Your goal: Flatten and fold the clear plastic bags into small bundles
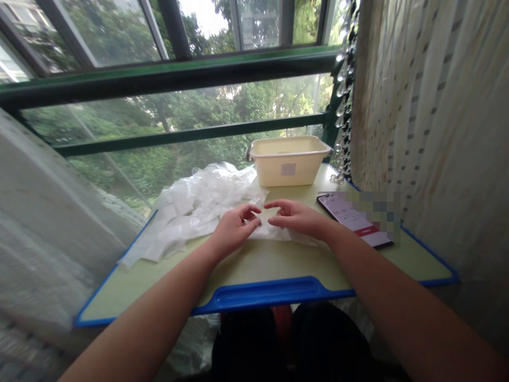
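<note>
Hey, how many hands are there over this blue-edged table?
2. The left hand is by the front of the crumpled white plastic; the right hand is beside the left one, nearer the phone. No others show.

The left hand (pixel 234 227) is hiding some white plastic (pixel 199 196). Pixelated blocks (pixel 384 212) are covering part of the phone (pixel 345 216); the label (pixel 288 169) on the tub (pixel 268 171) may be bearing print too small to read.

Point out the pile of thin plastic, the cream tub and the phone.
Pile of thin plastic (pixel 199 200): head view, middle of the crumpled heap.
Cream tub (pixel 271 170): head view, front wall, left of the pale label.
Phone (pixel 350 219): head view, lit screen.
</note>
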`<state>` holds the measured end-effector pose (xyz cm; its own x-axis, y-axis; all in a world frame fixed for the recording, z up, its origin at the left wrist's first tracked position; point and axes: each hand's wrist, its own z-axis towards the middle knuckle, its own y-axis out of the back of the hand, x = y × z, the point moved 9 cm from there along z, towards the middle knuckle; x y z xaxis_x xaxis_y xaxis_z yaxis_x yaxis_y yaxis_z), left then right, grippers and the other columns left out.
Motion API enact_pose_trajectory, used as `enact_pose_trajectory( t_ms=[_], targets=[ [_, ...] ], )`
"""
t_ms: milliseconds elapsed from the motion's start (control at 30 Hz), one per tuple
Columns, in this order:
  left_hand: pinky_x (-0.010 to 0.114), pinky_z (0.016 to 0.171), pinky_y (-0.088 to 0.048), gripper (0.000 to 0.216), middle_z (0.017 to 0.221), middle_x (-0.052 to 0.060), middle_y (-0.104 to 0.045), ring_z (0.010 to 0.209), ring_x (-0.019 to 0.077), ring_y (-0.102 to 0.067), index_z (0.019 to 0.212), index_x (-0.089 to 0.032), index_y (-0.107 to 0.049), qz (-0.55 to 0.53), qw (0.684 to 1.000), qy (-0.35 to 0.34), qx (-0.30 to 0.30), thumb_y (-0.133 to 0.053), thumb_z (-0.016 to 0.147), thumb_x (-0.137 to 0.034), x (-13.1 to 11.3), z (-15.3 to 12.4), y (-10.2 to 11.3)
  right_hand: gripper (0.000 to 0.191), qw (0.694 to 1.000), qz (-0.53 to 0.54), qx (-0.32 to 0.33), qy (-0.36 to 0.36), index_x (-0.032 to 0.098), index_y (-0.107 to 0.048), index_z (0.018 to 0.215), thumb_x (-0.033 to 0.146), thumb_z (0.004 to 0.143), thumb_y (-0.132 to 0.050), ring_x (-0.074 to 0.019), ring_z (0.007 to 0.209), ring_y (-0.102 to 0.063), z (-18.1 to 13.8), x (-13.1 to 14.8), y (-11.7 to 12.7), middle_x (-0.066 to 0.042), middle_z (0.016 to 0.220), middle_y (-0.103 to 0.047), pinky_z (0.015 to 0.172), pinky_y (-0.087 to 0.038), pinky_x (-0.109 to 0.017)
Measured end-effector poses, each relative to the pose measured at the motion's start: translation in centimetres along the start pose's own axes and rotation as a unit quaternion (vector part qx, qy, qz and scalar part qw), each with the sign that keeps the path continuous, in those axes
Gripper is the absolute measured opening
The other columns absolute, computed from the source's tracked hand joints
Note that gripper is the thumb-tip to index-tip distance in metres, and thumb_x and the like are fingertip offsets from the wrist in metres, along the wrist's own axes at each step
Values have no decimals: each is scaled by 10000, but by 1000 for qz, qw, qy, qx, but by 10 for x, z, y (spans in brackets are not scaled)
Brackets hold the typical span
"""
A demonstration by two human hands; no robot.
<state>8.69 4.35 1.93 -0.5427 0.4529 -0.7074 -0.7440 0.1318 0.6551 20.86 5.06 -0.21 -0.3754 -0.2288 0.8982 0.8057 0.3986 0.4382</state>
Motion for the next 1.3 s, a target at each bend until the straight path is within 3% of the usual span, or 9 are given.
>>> enact_pose_trajectory(
  t_ms=[133, 300, 433, 567, 800, 933, 1100, 1200, 1300],
  targets=[
    [264, 678, -453, 222, 795, 28, -657, 733, 157, -600, 931, -173, -607, 36, 999, -3, -24, -526, 763, -294, 4, 1, 4, 454, 1000, -17, 16, -16, 169, -550, 1150, 313, 722, -597, -102, 570, -458, -2, -1, 2, 31, 633, -504, 541, -352, -221],
    [252, 644, -447, 185, 738, 10, -651, 667, 144, -592, 885, -174, -605, 68, 997, -6, -44, -506, 773, -284, 8, 3, 2, 322, 993, -103, -41, -43, 160, -631, 1038, 235, 752, -503, -129, 646, -520, -1, -5, 12, -17, 706, -609, 597, -384, -230],
    [248, 647, -448, 189, 734, 10, -654, 662, 143, -595, 903, -175, -603, 93, 994, -7, -57, -501, 778, -272, 7, 4, 3, 241, 953, -276, -114, 46, 157, -675, 885, 206, 746, -484, -169, 731, -526, 2, 7, 19, -37, 712, -636, 675, -386, -259],
    [255, 693, -454, 205, 794, 21, -670, 700, 148, -600, 927, -182, -622, 135, 990, -30, -41, -489, 782, -240, 4, 5, 1, 219, 918, -364, -116, 104, 150, -676, 847, 212, 767, -482, -183, 782, -531, 4, 10, 14, -63, 797, -658, 763, -377, -284],
    [292, 781, -455, 276, 927, 70, -651, 787, 183, -596, 1006, -156, -629, 233, 972, -39, -14, -479, 783, -220, 10, 7, -3, 281, 913, -386, -113, 64, 166, -672, 947, 327, 778, -516, -201, 880, -547, 4, -1, 22, -91, 917, -630, 834, -375, -295],
    [300, 813, -442, 290, 941, 89, -625, 840, 203, -585, 1004, -154, -643, 287, 958, -22, -5, -449, 804, -235, 11, 8, -4, 264, 912, -396, -106, 30, 179, -668, 921, 319, 799, -481, -191, 823, -554, 5, -6, 26, -69, 834, -642, 801, -378, -295],
    [291, 748, -447, 254, 907, 83, -618, 764, 188, -585, 894, -170, -668, 284, 959, 5, 17, -441, 810, -247, 12, 8, -3, 210, 912, -400, -86, 8, 186, -644, 881, 322, 770, -529, -167, 704, -542, 5, -11, 24, -33, 737, -646, 761, -372, -296],
    [291, 711, -441, 218, 865, 75, -626, 740, 190, -579, 841, -174, -662, 287, 958, 11, 10, -462, 790, -246, 10, 6, 4, 208, 910, -407, -77, 15, 179, -639, 844, 338, 777, -523, -177, 749, -544, 1, -7, 22, -51, 784, -648, 777, -371, -303],
    [278, 661, -430, 172, 791, 49, -649, 723, 194, -580, 799, -188, -655, 278, 960, 22, 39, -505, 749, -254, 10, 2, 7, 213, 913, -403, -53, 22, 180, -637, 824, 357, 772, -530, -197, 805, -539, -6, -3, 18, -64, 820, -644, 766, -381, -304]
  ],
)
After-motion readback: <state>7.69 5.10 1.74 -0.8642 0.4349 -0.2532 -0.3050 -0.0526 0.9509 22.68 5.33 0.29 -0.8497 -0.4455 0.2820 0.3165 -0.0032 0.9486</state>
